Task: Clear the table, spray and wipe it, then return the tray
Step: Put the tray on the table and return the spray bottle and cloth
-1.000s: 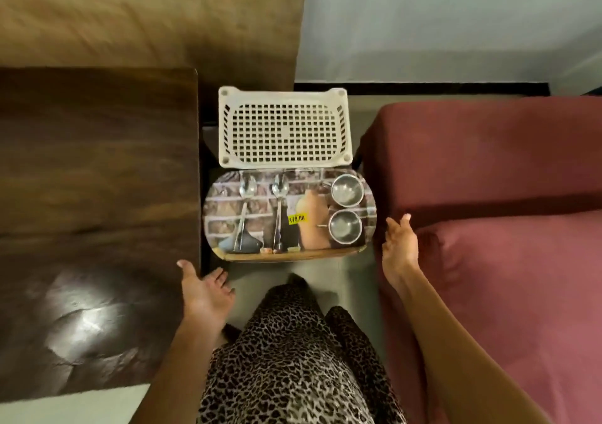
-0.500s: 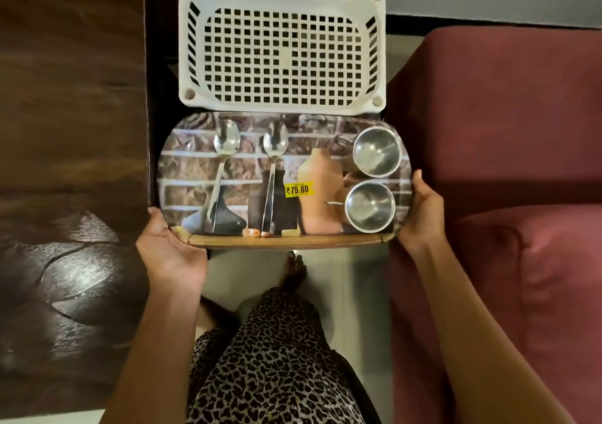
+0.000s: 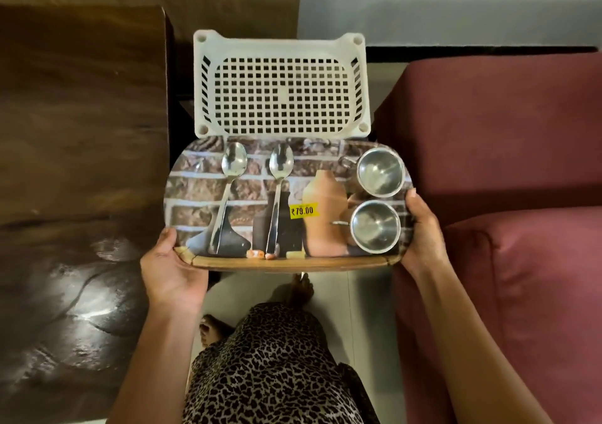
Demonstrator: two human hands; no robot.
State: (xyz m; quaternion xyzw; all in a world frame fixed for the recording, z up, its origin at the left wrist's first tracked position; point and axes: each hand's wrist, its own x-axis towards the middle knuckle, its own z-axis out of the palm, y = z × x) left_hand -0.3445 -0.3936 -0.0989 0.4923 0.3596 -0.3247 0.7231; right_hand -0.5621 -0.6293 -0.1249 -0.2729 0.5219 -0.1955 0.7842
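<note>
A printed tray [image 3: 195,192] with a brick-wall picture and a yellow price sticker is held level in front of me. My left hand [image 3: 169,270] grips its near left corner, and my right hand [image 3: 423,231] grips its right edge. On it lie two steel spoons [image 3: 228,192] [image 3: 277,195] side by side and two small steel cups [image 3: 380,171] [image 3: 374,226] at the right. The dark wooden table [image 3: 81,163] is to my left, its surface glossy near me.
A white perforated plastic crate [image 3: 281,84] sits just beyond the tray, on the floor side between table and sofa. A maroon sofa [image 3: 505,163] fills the right. Pale floor and my feet [image 3: 301,290] show below the tray.
Both hands went from open beside the tray to gripping its two ends, and the tray now sits closer to me and looks larger in view.
</note>
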